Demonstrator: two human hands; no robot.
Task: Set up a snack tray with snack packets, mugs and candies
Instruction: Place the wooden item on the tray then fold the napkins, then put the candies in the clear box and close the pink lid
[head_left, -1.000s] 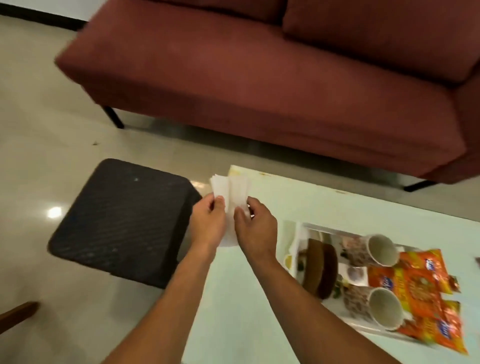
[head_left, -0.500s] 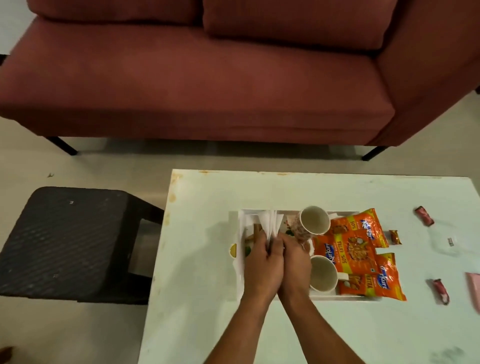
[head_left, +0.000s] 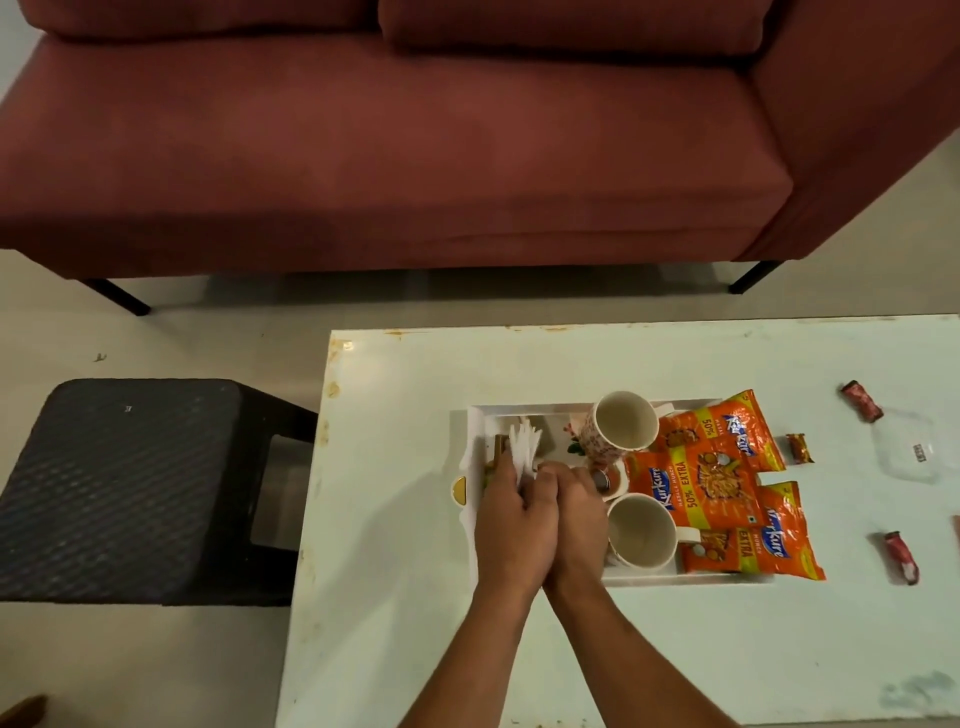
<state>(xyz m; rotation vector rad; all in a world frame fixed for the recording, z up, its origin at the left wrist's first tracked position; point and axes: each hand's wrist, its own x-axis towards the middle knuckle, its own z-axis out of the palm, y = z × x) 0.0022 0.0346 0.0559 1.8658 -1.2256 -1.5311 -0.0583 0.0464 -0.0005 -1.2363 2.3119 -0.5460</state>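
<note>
A white tray (head_left: 540, 409) lies on the white table (head_left: 571, 649). Two mugs stand in it, one at the back (head_left: 621, 423) and one at the front (head_left: 641, 530). Orange snack packets (head_left: 711, 483) overlap its right side. My left hand (head_left: 511, 512) and my right hand (head_left: 576, 512) are pressed together over the tray's left end, pinching a stack of white paper napkins (head_left: 522, 449) that stands upright between them. Wrapped candies lie on the table to the right: one dark red (head_left: 862, 400), one brown (head_left: 800, 448), one red (head_left: 901, 557).
A clear plastic lid or container (head_left: 909, 451) rests at the table's right. A black woven stool (head_left: 130, 488) stands left of the table. A dark red sofa (head_left: 395, 135) fills the space beyond the table.
Both hands carried the napkins from above the table's left corner to the tray's left end and lowered them there. The view swung right and now shows the whole tray.
</note>
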